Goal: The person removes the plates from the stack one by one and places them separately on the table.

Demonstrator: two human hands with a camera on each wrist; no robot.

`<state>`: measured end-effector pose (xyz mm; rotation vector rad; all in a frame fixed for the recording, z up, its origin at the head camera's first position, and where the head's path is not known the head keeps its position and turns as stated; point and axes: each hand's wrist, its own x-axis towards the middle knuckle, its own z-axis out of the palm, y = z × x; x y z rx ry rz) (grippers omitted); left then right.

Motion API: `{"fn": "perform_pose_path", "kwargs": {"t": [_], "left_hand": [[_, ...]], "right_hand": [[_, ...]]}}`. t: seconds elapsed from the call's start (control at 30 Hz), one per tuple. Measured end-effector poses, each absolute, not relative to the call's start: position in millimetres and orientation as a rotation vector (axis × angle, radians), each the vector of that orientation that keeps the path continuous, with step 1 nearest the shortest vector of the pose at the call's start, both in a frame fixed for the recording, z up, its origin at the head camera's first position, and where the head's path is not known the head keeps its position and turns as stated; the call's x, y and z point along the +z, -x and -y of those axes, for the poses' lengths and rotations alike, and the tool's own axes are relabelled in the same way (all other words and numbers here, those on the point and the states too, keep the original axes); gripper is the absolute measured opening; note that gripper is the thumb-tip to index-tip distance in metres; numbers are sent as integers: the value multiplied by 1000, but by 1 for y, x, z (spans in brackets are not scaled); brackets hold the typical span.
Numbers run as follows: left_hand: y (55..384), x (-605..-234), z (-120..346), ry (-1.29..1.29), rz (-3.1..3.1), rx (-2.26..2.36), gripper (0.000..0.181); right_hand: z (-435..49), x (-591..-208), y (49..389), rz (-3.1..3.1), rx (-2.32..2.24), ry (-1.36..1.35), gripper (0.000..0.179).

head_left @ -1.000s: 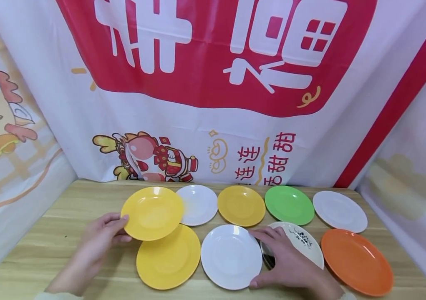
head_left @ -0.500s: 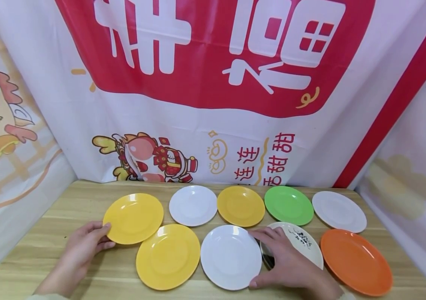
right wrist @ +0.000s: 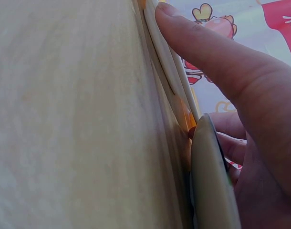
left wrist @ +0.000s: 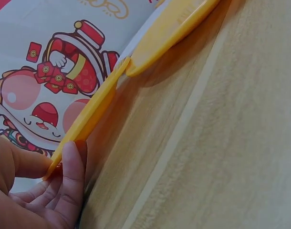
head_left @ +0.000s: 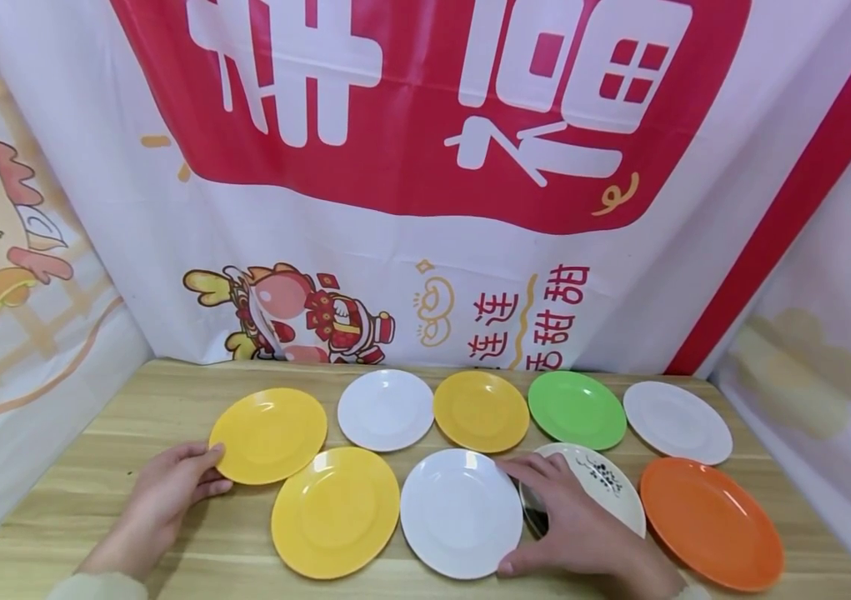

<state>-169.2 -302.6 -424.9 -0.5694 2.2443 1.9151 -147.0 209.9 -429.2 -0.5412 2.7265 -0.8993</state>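
My left hand [head_left: 173, 492] pinches the left rim of a yellow plate [head_left: 271, 435], thumb above and fingers below. The left wrist view shows this plate [left wrist: 90, 112] edge-on and slanted, its far rim by another yellow plate [left wrist: 169, 36]. In the head view, that second yellow plate [head_left: 335, 512] lies just in front and to the right. My right hand [head_left: 571, 521] rests at the right edge of a white plate [head_left: 458, 512], thumb and fingers spread along its rim. Its palm covers part of a cream plate with a black floral print [head_left: 601, 475].
In the back row lie a white plate [head_left: 386, 410], a darker yellow plate [head_left: 481, 412], a green plate [head_left: 578, 409] and another white plate [head_left: 678, 422]. An orange plate [head_left: 712, 523] lies front right. Printed cloth [head_left: 425, 242] hangs behind the wooden table [head_left: 42, 508].
My left hand has moved the yellow plate left and down, off its overlap with the back white plate and most of the front yellow one. The right hand has stayed still.
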Motion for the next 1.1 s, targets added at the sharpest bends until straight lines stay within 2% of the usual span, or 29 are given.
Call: {"fn": "perform_pose_path", "kwargs": {"t": [0.5, 1.1], "left_hand": [[181, -427, 301, 639, -2487, 1674, 52], [182, -427, 287, 691, -2759, 1467, 35]], "right_hand": [[-210, -429, 147, -2720, -884, 523, 113], [-209, -426, 146, -2740, -885, 557, 115]]}}
